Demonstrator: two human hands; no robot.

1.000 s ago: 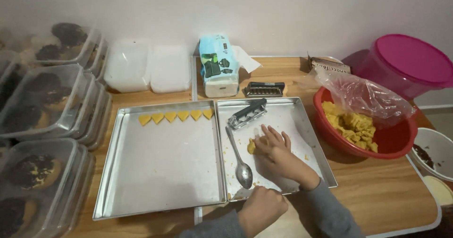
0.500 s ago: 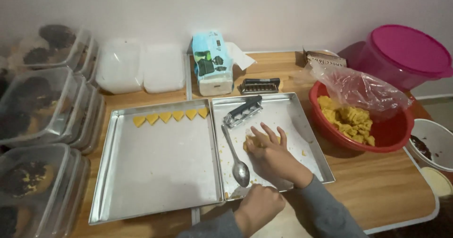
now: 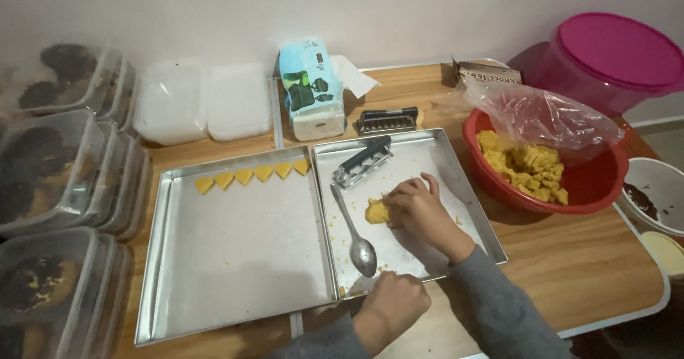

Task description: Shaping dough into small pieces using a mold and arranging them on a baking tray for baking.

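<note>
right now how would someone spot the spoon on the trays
Find the two metal trays side by side on the wooden table and take the right tray. The spoon lies along its left edge, bowl toward the person, left of the yellow dough under the right hand. It is the only long, shiny utensil there.

Two metal trays (image 3: 235, 316) lay side by side. Six yellow dough hearts (image 3: 253, 174) sat in a row. There was one spoon (image 3: 354, 231), one red bowl (image 3: 591, 188), and two hands (image 3: 420, 213).
</note>
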